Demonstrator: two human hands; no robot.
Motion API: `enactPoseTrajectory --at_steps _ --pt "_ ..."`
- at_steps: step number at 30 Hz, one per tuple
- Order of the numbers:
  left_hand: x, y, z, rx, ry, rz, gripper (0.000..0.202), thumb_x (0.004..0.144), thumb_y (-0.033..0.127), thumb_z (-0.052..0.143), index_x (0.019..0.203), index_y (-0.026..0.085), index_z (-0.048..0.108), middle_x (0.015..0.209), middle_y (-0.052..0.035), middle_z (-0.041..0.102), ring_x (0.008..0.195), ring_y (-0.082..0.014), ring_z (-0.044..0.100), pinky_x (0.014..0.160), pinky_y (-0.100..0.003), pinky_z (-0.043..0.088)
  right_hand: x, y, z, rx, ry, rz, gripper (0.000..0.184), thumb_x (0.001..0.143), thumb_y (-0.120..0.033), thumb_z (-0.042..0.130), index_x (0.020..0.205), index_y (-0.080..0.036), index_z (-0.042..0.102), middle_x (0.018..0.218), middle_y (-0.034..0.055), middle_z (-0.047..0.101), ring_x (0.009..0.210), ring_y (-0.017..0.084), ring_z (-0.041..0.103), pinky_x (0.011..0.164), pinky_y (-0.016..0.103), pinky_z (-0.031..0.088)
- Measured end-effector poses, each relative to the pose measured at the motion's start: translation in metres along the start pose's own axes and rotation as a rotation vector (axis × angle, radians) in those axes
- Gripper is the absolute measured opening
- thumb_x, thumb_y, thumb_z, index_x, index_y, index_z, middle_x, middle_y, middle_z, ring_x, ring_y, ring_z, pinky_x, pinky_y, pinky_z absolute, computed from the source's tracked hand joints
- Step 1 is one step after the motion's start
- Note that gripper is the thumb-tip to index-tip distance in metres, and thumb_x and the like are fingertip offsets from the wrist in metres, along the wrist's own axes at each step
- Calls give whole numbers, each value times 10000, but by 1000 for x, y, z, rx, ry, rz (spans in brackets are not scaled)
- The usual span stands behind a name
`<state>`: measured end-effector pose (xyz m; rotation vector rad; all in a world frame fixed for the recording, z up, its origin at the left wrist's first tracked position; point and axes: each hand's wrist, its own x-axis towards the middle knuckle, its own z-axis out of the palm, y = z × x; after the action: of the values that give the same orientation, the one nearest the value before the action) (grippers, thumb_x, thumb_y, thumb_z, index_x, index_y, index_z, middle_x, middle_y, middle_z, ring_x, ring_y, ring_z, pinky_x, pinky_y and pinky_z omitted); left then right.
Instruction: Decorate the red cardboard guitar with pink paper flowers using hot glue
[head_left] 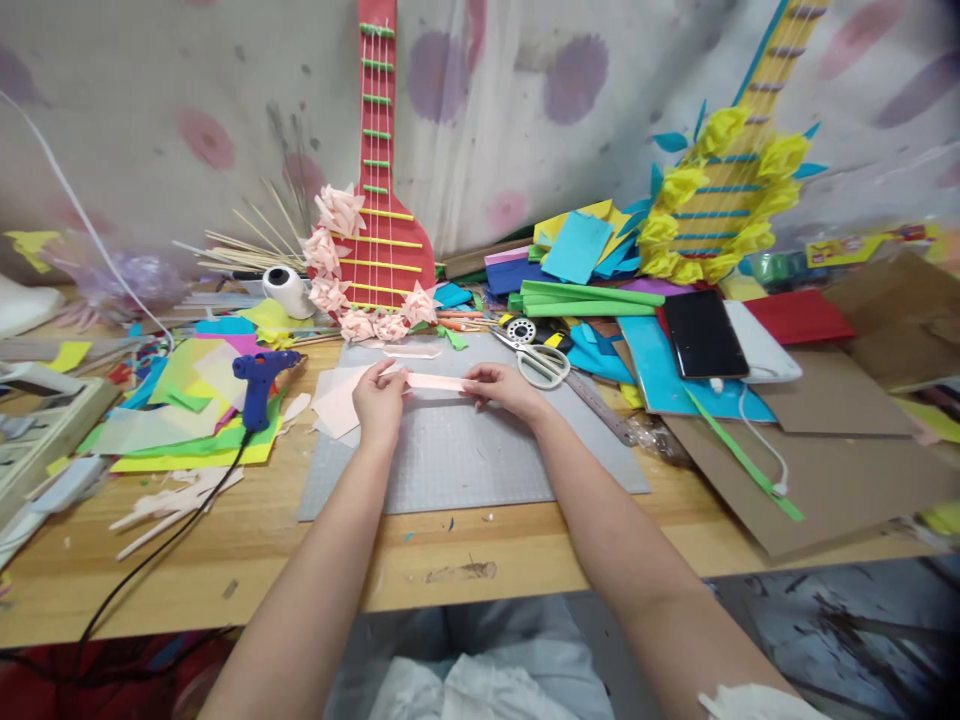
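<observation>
A pale pink paper strip (pixel 436 383) stretches level between my two hands, above the grey cutting mat (pixel 480 465). My left hand (pixel 379 400) pinches its left end, and my right hand (pixel 501 388) pinches the right end. Beside my left hand lie pale pink paper sheets (pixel 337 405) on the mat's left edge. Another narrow pink piece (pixel 411 352) rests just beyond the hands. Scissors (pixel 541 362) with pale handles lie past my right hand, close to a grey ruler (pixel 596 405).
A blue glue gun (pixel 264 385) stands on coloured paper at left, its black cord running off the table. Behind the mat leans a red cardboard instrument (pixel 397 250) with pink paper flowers; a yellow one (pixel 716 205) is at right. A phone (pixel 705 335) and brown cardboard (pixel 817 475) lie right.
</observation>
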<state>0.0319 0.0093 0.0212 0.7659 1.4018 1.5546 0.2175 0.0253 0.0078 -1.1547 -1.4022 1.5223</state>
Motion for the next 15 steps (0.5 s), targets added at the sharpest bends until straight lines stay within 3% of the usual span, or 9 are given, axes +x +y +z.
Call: enactPoseTrajectory --at_steps 6,9,12,13,15 --pt "35 1 0 246 -21 180 279 694 259 592 961 178 605 718 -19 612 610 -148 589 598 -309 510 4 2 -6 14 166 6 182 622 -232 689 764 -161 601 705 29 680 538 86 568 478 197 461" --pt "40 4 0 561 40 390 241 723 271 577 943 189 630 915 -84 628 876 -233 588 845 -428 446 6 3 -8 18 240 -12 130 646 -197 646 760 -161 595 699 33 676 624 107 606 494 187 459" --pt "33 9 15 799 100 661 246 728 261 581 956 195 644 1188 -130 531 1156 -311 424 993 -475 289 9 5 -9 -9 290 -34 106 660 -191 611 760 -164 589 700 33 674 636 109 610 481 182 447" --pt "31 9 23 842 63 714 249 737 261 572 967 199 644 1205 -134 516 1179 -319 393 1002 -473 265 10 6 -10 -20 311 -42 109 662 -196 607 765 -166 588 707 33 675 639 110 611 479 181 444" --pt "28 7 44 914 -124 748 251 772 272 532 988 208 642 1109 -139 565 1130 -317 426 988 -472 256 11 8 -12 -38 349 -61 127 664 -216 604 781 -170 588 725 34 679 646 112 614 480 182 442"
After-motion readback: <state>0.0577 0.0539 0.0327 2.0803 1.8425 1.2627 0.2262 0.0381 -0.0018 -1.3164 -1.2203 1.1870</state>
